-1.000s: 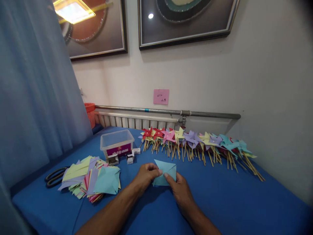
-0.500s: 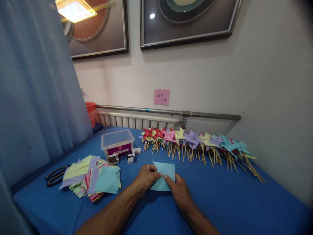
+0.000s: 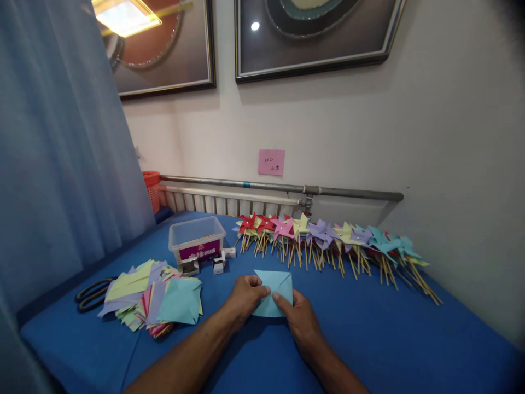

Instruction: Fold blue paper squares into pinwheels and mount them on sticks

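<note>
You have one sheet of light-blue paper point(image 3: 274, 280) in your grip, at the lower middle of the frame. It is roughly square and spread out, one face towards you, its top edge sloping slightly down to the right. You can see a diagonal line, like a cut, running inward from its upper-right corner. Your grip hides part of its middle.
</note>
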The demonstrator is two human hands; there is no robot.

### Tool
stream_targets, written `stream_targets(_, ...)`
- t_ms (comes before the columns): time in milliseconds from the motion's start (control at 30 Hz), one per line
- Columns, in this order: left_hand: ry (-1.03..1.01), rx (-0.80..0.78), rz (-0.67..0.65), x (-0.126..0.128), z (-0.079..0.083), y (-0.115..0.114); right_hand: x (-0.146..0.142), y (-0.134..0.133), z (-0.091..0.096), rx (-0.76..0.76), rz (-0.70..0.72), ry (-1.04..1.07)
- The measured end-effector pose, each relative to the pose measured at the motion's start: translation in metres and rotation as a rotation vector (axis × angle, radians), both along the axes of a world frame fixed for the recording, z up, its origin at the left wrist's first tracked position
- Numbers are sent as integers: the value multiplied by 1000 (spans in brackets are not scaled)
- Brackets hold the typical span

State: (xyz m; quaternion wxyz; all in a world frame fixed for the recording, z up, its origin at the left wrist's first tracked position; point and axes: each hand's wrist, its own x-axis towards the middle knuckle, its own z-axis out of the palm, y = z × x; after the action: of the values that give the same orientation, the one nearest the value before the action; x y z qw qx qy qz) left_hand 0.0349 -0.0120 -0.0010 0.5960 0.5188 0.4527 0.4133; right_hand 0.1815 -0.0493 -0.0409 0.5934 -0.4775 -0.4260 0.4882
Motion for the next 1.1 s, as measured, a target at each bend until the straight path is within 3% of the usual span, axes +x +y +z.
stream_targets(533,-5,15,-8,1,-6,3,3,0,-2,-8,-3,-76)
stream_targets(833,14,8,-49,2,-13,5,3,10,-5,81,-20,51)
stream_targets(1100,63,-36,-6,3,-12,4,3,1,11,72,-76,5)
